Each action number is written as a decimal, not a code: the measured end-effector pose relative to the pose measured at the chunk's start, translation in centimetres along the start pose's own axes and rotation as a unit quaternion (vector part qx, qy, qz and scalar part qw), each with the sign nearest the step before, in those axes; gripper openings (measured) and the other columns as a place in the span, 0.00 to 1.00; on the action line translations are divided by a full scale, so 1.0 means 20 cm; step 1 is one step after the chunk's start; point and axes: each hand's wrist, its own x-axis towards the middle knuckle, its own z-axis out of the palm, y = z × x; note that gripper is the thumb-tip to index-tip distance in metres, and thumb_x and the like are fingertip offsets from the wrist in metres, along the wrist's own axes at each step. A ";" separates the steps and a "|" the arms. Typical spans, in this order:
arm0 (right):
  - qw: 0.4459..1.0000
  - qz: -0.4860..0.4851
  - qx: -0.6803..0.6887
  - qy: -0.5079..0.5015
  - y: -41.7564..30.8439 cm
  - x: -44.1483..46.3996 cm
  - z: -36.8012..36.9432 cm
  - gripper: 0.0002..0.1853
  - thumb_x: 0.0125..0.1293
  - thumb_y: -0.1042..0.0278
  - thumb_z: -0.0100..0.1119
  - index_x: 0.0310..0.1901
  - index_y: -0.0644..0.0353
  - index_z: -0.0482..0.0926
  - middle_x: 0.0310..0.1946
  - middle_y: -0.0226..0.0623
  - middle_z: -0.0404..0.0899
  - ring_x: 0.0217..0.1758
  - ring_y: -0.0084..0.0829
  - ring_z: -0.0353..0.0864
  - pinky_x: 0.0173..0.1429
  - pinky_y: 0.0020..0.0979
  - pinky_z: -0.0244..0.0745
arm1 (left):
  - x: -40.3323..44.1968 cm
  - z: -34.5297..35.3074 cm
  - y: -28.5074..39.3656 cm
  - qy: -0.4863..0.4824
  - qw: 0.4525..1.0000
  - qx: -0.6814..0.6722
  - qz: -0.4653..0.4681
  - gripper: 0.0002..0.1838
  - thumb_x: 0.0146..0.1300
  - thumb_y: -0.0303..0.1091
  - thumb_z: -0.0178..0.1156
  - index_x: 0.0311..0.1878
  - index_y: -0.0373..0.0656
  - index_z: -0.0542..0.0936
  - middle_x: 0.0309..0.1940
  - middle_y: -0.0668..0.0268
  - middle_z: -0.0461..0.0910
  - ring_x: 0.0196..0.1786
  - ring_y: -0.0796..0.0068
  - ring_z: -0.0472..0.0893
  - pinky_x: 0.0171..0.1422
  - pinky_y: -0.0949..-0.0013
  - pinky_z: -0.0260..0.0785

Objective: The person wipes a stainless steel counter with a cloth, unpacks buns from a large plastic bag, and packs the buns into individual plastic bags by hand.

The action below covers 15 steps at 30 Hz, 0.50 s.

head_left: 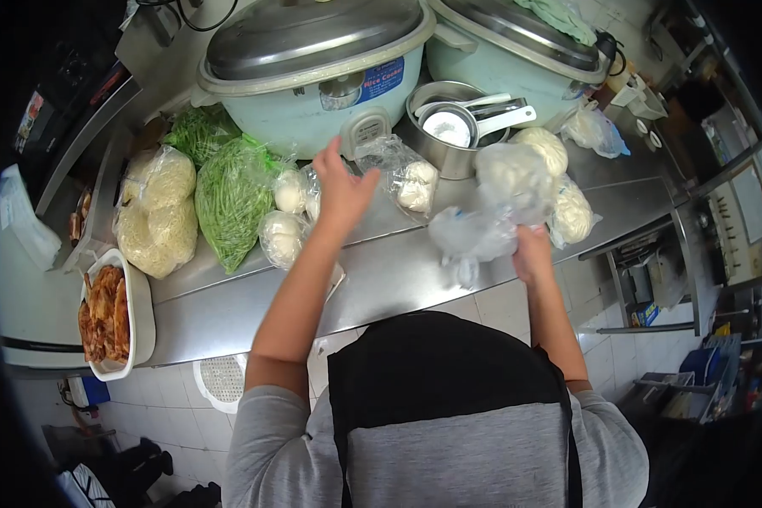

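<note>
A steel worktop (pixel 389 264) ran through a tiled kitchen. The right hand (pixel 532 252) was closed on a plastic bag (pixel 474 233) over the worktop's right part; blur hid its contents. The left hand (pixel 347 193) was spread wide near wrapped white packs (pixel 284 239). Behind stood a steel pot (pixel 450 161) and two lidded cookers (pixel 313 123).

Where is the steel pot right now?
In the head view, the pot is near the top, just right of centre, in front of both tubs, beyond the right hand and its bag.
</note>
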 end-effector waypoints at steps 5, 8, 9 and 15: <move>0.985 -0.088 0.018 0.145 -0.02 -0.03 -0.07 0.20 0.48 0.78 0.45 0.47 0.63 0.66 0.42 0.38 0.72 0.43 0.32 0.73 0.47 0.30 0.67 | 0.16 0.05 -0.13 -0.148 0.982 0.118 0.014 0.20 0.48 0.36 0.56 0.44 0.39 0.68 0.42 0.53 0.68 0.38 0.60 0.72 0.40 0.65 0.65; 0.849 -0.155 -0.483 0.148 0.10 -0.10 -0.17 0.20 0.45 0.78 0.46 0.45 0.64 0.67 0.44 0.43 0.70 0.45 0.40 0.70 0.48 0.33 0.66 | 0.23 0.07 -0.31 -0.272 0.955 0.092 -0.068 0.11 0.50 0.34 0.54 0.34 0.37 0.71 0.29 0.54 0.73 0.31 0.59 0.73 0.36 0.64 0.64; 0.764 -0.198 -0.599 0.137 0.14 -0.11 -0.15 0.23 0.41 0.74 0.50 0.45 0.62 0.69 0.46 0.47 0.66 0.49 0.45 0.66 0.51 0.38 0.64 | 0.24 0.06 -0.28 -0.253 0.964 0.077 -0.035 0.09 0.50 0.33 0.53 0.29 0.36 0.70 0.24 0.54 0.73 0.28 0.58 0.72 0.34 0.64 0.63; 0.681 -0.130 -0.720 0.002 0.40 -0.28 0.17 0.27 0.36 0.65 0.58 0.46 0.49 0.71 0.48 0.40 0.63 0.49 0.41 0.62 0.42 0.42 0.66 | 0.19 -0.21 -0.23 -0.145 0.986 0.069 0.034 0.06 0.50 0.27 0.52 0.32 0.36 0.69 0.25 0.61 0.68 0.29 0.72 0.67 0.37 0.72 0.61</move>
